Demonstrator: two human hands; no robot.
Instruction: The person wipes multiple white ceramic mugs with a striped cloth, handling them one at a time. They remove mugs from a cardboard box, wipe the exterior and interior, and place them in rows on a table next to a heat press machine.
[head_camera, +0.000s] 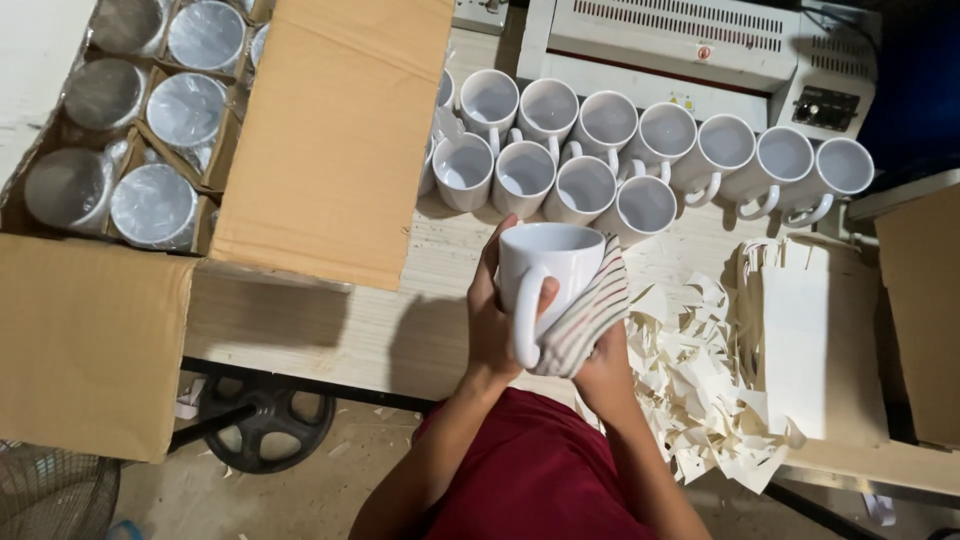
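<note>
Red lap's closest, mug (548, 262) held just above it, short of the mug rows (640, 160). Left hand (492, 318) wraps body w/ thumb thru handle, right hand (605, 365) presses striped cloth (590, 310) on it. Imo the cloth side could slip, mug drops on the table edge (330, 335).

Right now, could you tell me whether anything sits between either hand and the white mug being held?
Yes, on one side. The left hand grips the white mug directly, thumb over the handle. Between the right hand and the mug lies a striped cloth, wrapped against the mug's side, so that hand touches it only through the cloth.
</note>
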